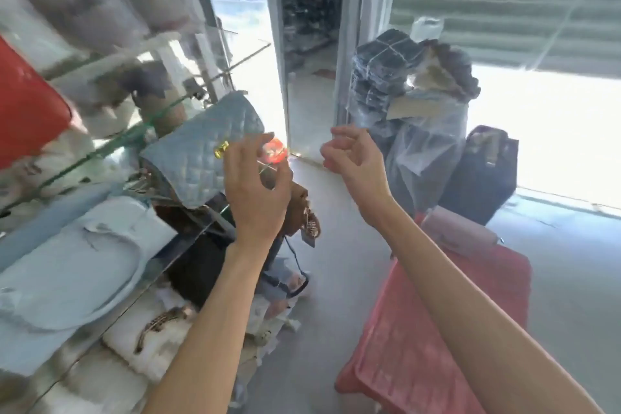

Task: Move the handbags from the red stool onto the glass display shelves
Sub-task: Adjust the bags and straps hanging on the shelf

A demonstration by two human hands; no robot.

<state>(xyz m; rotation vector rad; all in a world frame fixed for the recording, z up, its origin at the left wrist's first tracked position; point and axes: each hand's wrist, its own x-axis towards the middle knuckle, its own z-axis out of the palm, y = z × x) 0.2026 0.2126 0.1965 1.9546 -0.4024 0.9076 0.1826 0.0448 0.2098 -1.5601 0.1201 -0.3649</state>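
Fingers (265, 141) of left hand (255, 188) loosely spread and a little curled, hovered just beside front face of quilted grey handbag (201, 151), near its gold clasp (221, 148); no grip visible, contact with bag not clear. Fingers (342, 134) of right hand (353, 158) loosely curled, held nothing, raised in open air well apart from bag.

Quilted grey handbag sat tilted on edge of a glass shelf (100, 151), so judged placed or nearly placed. Pale blue bag (74, 265) lay on lower glass shelf (174, 245), red bag (30, 104) on upper left, more blurred bags above. Red stool (437, 329) at lower right held one pink handbag (460, 228) at its far end; rest of stool top showed bare. Judged: most of task done, at least that pink bag left to move.

Hard to tell: heavy motion blur over shelves, upper bags mere smears. Small red thing (276, 151) behind left fingers unidentified. Brown bag (299, 208) under left hand partly hidden, shelf or hook support not visible. Stool's near edge cut off by right forearm and frame. Dark bag (480, 171) and wrapped bundles (403, 84) beyond stool, whether part of task could not tell.
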